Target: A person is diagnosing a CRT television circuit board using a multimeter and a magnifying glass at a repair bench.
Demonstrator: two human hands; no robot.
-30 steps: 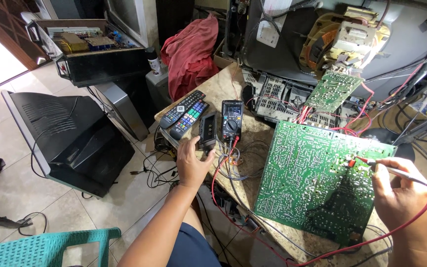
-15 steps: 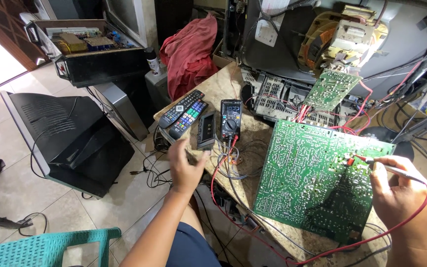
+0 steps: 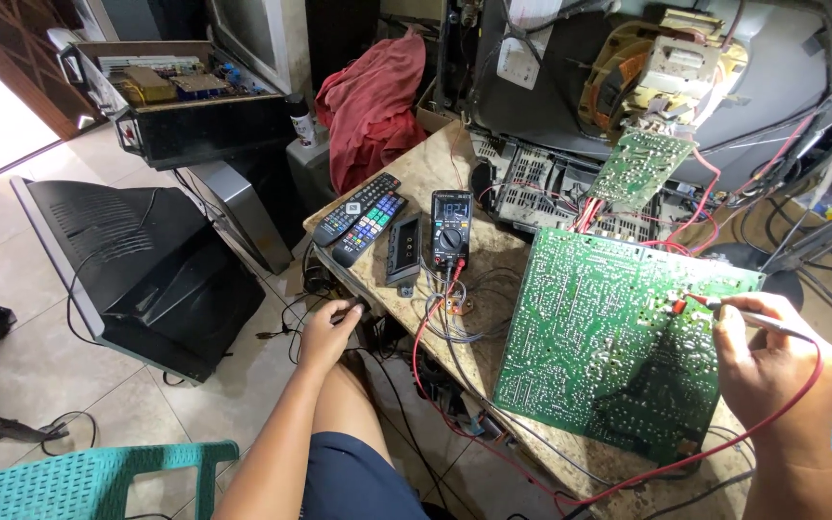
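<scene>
A large green circuit board (image 3: 609,337) lies solder side up on the stone-topped table (image 3: 464,154). My right hand (image 3: 772,366) grips a red test probe (image 3: 715,306) whose tip touches the board near its upper right corner. A black multimeter (image 3: 451,229) stands at the table's middle, with red and black leads running from it. My left hand (image 3: 327,332) is off the table's front left edge, fingers curled around a small dark object beside my knee. Two remote controls (image 3: 363,214) lie left of the meter.
An opened tube television chassis (image 3: 647,87) with a small green board (image 3: 639,166) fills the back. A black television shell (image 3: 146,270) sits on the tiled floor to the left, a red cloth (image 3: 373,96) behind the table, a teal plastic chair (image 3: 79,481) at lower left.
My left hand has drawn back from the table near the meter, down and left off the edge. The right hand and probe have stayed on the board.
</scene>
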